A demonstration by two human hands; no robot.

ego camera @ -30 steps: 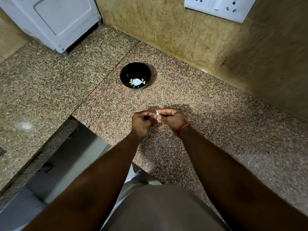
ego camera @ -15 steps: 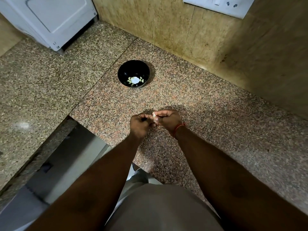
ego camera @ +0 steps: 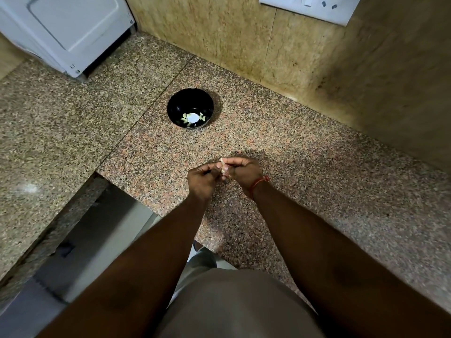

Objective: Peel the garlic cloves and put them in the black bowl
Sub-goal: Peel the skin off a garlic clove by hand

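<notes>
Speckled granite forms the surface [ego camera: 305,172], and both hands meet above it, close to its front edge. The left hand [ego camera: 201,179] has its fingers curled inward, and they pinch the near side of a pale garlic clove [ego camera: 222,167]. The right hand [ego camera: 244,173] pinches the same clove from the other side, its fingers bent and pressed together around it, with a red thread [ego camera: 259,182] at the wrist. Only a small pale part of the clove shows between the two sets of fingertips. Well apart from the hands, farther back on the surface, stands the black bowl [ego camera: 190,98]. Inside it lie several peeled pale cloves [ego camera: 186,119] around a bright white spot at the bottom.
</notes>
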